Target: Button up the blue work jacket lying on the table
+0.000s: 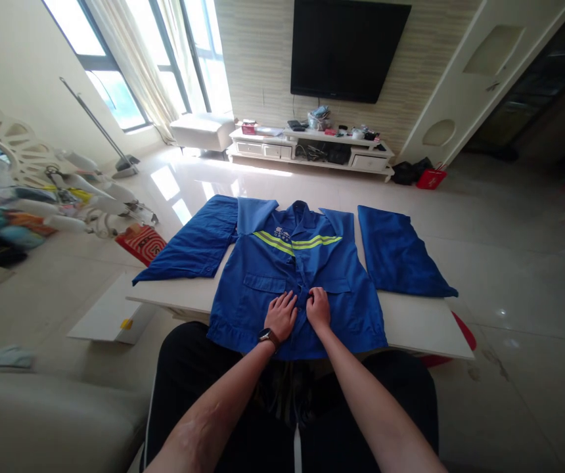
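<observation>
A blue work jacket point(257, 309) with yellow-green reflective stripes lies spread on a low white table, its collar pointing away from me. My left hand point(281, 316), a dark watch on its wrist, rests flat on the lower front beside the button edge, fingers apart. Close by on the other side of the front opening, my right hand point(318, 307) has its fingers curled on the jacket's front edge. One folded blue garment point(188, 243) lies left of the jacket. To the right lies another piece of folded blue cloth point(401, 253).
The white table point(420, 322) stands just beyond my knees. Left of it are a white board point(108, 312) on the floor and a red patterned bag point(140, 243). A grey sofa point(50, 420) is at the lower left. A TV cabinet point(307, 150) lines the far wall.
</observation>
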### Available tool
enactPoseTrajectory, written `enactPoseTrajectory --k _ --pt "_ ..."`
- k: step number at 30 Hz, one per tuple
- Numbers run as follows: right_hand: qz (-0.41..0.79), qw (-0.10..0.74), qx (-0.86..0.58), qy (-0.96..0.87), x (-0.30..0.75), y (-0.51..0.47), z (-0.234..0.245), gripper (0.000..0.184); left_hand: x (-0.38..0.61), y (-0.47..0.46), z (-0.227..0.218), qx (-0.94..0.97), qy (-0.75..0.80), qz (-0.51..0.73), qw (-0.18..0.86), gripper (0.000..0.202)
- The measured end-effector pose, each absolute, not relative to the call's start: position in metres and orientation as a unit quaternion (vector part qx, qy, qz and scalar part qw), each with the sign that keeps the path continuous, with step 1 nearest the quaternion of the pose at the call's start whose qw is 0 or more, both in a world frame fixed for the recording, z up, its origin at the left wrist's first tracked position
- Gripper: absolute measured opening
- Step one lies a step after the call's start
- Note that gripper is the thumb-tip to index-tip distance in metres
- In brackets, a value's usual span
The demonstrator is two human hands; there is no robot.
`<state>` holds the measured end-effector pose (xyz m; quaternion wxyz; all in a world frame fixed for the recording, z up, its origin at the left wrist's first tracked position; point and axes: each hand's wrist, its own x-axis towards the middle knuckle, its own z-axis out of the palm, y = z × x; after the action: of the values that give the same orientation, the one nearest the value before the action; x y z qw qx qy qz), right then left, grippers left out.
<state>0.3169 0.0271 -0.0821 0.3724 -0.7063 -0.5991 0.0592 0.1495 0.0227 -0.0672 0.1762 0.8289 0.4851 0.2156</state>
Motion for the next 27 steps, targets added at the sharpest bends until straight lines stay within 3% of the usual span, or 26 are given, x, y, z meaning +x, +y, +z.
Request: enactPoseTrajectory --k 11,17,21,25,27 --pt "0.046 0.329 -0.703 -0.629 0.298 -0.032 -0.088 0.033 0.125 -0.05 -0.113 0.845 0.495 0.19 0.072 0.058" --pt "0.085 0.318 -0.713 -0.619 0.297 -0.045 -0.075 0.037 0.125 -0.059 -0.098 0.839 0.501 0.194 0.086 0.055" --pt "0.093 0.229 -0.726 -0.642 0.304 -0.038 -0.054 0.037 0.123 -0.038 -0.066 0.839 0.499 0.186 0.114 0.035" --pt "0.08 0.127 -0.653 -0.742 0.315 -0.019 -0.028 0.059 0.124 0.004 -0.038 0.843 0.485 0.182 0.147 0.018" --pt "0.1 0.078 -0.599 -0.791 0.321 -0.007 -0.018 0.059 0.128 0.027 -0.033 0.837 0.477 0.209 0.168 0.017"
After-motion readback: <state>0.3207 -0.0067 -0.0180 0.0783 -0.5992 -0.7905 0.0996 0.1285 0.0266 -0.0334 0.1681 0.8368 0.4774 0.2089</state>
